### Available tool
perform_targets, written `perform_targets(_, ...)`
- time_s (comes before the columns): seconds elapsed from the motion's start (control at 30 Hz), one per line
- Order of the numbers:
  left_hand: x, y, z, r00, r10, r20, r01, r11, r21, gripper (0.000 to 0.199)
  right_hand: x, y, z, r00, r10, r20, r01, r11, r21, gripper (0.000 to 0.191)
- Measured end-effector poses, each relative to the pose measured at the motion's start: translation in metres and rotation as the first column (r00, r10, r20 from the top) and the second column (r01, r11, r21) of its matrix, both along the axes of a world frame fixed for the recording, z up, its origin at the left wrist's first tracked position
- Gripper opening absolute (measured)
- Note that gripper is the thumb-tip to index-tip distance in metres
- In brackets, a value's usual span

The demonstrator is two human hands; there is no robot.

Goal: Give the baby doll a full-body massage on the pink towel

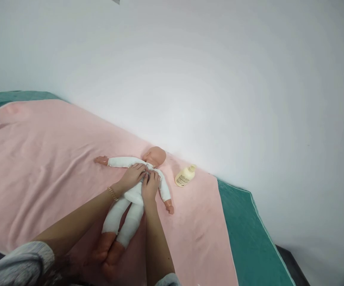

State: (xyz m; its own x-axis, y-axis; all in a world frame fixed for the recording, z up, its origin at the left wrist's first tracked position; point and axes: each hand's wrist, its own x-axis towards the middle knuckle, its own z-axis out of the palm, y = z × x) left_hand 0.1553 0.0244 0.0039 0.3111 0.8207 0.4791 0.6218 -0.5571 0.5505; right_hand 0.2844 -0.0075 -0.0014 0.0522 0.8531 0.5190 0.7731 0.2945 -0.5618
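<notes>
A baby doll (134,194) with a white cloth body lies face-up or nearly so, its bare plastic head turned aside and its arms spread. My left hand (133,174) rests on the doll's upper chest, fingers stretched out and lying flat. Beside it, my right hand (150,184) lies on the other side of the chest, fingers also extended. The fingertips of both hands come close together just below the doll's neck. Neither hand grips anything that I can see. To the right of the doll a pale yellow bottle (185,176) with printed text lies tilted on the blanket.
A pink blanket (55,159) spreads under the doll, with folds at the left. Green cloth (246,214) shows beneath it at the right and far left. A white wall (189,79) rises directly behind the doll's head and the bottle.
</notes>
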Motion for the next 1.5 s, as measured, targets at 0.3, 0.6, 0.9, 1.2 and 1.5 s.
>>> perform_targets(0.3, 0.002, 0.000, -0.001, 0.999, 0.034, -0.023, -0.034, 0.999, -0.003, 0.029, 0.003, 0.004, -0.002, 1.000, 0.016, 0.014, -0.015, 0.999, -0.032, 0.027)
perform_targets(0.6, 0.002, 0.000, -0.005, 0.999, 0.036, -0.022, -0.036, 0.999, 0.011, 0.030, 0.003, 0.003, -0.004, 1.000, 0.015, -0.006, -0.015, 1.000, -0.019, 0.031)
perform_targets(0.9, 0.003, 0.007, -0.013, 0.999, 0.036, -0.004, -0.036, 0.999, -0.026, 0.027, 0.004, 0.005, -0.007, 1.000, 0.006, 0.030, -0.004, 0.999, -0.053, 0.036)
perform_targets(1.2, -0.005, -0.002, -0.005, 0.996, 0.017, 0.087, -0.016, 1.000, -0.022, 0.033, 0.010, -0.003, -0.001, 0.994, 0.049, -0.097, -0.049, 0.999, -0.004, 0.037)
perform_targets(1.5, -0.044, -0.079, -0.016, 0.953, -0.123, 0.276, 0.102, 0.991, 0.088, 0.024, 0.029, -0.085, -0.018, 0.959, 0.121, -0.255, -0.099, 0.990, 0.101, 0.037)
